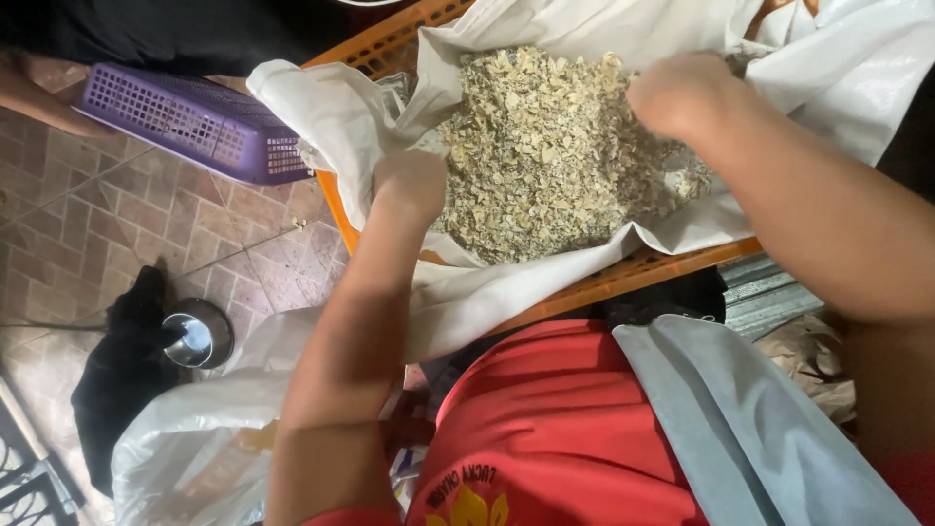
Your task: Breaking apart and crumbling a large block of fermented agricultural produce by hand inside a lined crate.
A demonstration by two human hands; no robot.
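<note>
left grip (411, 185) at flakes' (555, 156) edge | right grip (682, 93) on top

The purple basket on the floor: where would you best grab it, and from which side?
By its top rim. The purple basket lies flat on the tiled floor, with open slotted walls and a firm lip. Judging by that, come from above at the near long edge, curling fingers over the lip.

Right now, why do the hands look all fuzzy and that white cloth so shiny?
In the head view, the left hand and right hand are smeared by motion blur; the white cloth lining the orange plastic crate glares brightly at top right; the pile of pale dried flakes stays fairly sharp; the round metal bowl reflects a highlight.
</note>
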